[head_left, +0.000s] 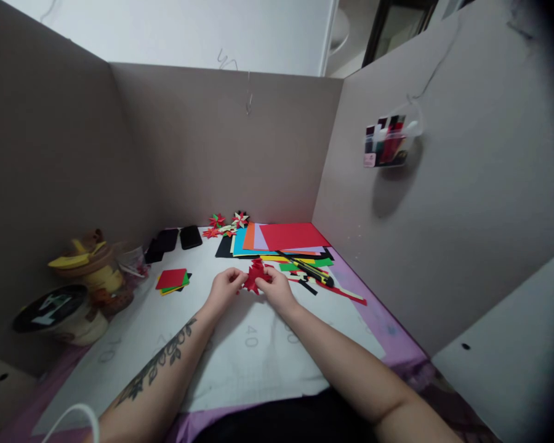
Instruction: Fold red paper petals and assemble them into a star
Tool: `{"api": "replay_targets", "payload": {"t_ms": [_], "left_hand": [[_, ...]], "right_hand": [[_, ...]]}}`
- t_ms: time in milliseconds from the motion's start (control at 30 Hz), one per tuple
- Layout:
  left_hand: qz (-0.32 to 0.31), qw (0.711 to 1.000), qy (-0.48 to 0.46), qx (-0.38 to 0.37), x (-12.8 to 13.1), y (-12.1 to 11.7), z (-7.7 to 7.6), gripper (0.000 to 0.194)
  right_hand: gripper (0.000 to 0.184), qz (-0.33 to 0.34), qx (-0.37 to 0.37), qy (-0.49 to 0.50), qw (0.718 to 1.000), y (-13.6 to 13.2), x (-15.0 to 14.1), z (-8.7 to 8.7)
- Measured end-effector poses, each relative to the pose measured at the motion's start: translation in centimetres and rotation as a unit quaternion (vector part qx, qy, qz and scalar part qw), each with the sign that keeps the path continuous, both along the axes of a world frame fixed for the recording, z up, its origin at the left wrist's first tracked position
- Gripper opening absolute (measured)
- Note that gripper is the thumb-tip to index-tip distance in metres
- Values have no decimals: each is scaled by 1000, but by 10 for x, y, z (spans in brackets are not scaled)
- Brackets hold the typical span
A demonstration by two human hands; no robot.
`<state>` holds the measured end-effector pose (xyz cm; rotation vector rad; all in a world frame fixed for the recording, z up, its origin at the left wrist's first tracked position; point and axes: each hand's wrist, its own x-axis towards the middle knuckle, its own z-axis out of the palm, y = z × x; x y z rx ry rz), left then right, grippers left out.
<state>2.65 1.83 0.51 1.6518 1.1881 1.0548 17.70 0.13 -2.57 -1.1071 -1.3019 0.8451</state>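
Note:
A red folded paper star [255, 276] is held above the middle of the white mat [240, 375]. My left hand [228, 283] pinches its left edge between thumb and fingers. From the other side, my right hand [278, 290] grips it with the thumb across the front. Part of the star is hidden by the fingers. Just right of my right hand lie a black and yellow utility knife [321, 274] and several cut paper strips [346, 295]. A small stack of coloured paper squares [172, 279], red on top, lies left of my left hand.
Coloured paper sheets [295, 236] and several finished paper stars [240, 219] lie at the back. Dark flat objects [191, 237] sit back left. Tubs [85, 314] and a basket [85, 267] line the left wall; a clear container [394, 138] hangs on the right wall.

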Motion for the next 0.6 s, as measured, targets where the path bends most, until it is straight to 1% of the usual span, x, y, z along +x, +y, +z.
{"api": "replay_targets", "payload": {"t_ms": [133, 333, 500, 533, 600], "left_hand": [[-3, 1000, 9, -7, 0, -1, 2, 26], [-10, 999, 47, 7, -4, 3, -2, 27], [-7, 998, 37, 43, -2, 5, -6, 24], [-13, 999, 25, 44, -1, 5, -6, 23], [-31, 999, -15, 22, 2, 3, -7, 21]], "right_hand": [[19, 32, -18, 8, 999, 0, 2, -1], [20, 75, -52, 32, 995, 1, 3, -5], [20, 35, -40, 34, 998, 3, 2, -9], [20, 30, -43, 39, 998, 4, 1, -9], [20, 31, -48, 55, 997, 5, 1, -9]]}}
